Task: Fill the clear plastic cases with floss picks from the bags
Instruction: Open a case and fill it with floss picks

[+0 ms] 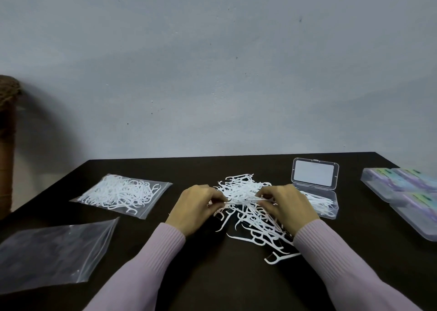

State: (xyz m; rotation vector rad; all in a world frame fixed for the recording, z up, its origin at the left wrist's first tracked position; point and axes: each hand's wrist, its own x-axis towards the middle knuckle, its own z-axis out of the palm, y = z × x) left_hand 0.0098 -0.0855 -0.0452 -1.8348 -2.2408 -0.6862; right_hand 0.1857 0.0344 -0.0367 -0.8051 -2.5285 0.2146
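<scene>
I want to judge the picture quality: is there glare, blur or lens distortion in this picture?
Head view: soft glare on the empty bag; the closed cases at the right edge look blurred and stretched; the table edge bends slightly from the wide lens; the left hand and right hand are fairly sharp.

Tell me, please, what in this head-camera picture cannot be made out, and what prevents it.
- Head view: the closed cases at right are blurred and cut off by the frame edge; their contents and count are unclear.
- How many floss picks each hand's grip holds: the left hand and right hand curl over them.
- The open case: its fill is partly hidden by the right hand.
- The brown object at left is cropped by the edge.
</scene>
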